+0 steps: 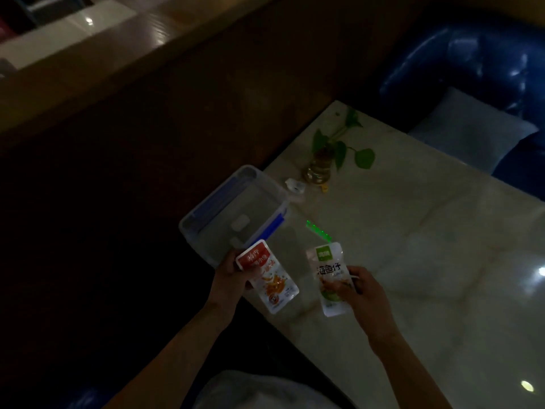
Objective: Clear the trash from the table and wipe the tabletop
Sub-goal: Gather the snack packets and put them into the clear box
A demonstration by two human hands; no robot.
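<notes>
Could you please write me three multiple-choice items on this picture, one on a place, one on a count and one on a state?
1. Where is the clear plastic bin with blue handles?
A. at the marble table's left edge
B. on the blue seat
C. beside the grey cushion

2. How many snack packets are held?
A. one
B. two
C. three

3. What is the right hand doing?
A. resting flat
B. gripping the green-labelled packet
C. wiping

Answers:
1 A: the bin sits against the pale marble table on its left side.
2 B: the left hand holds the red-labelled packet, the right hand the green one.
3 B: its fingers curl round that packet.
</notes>
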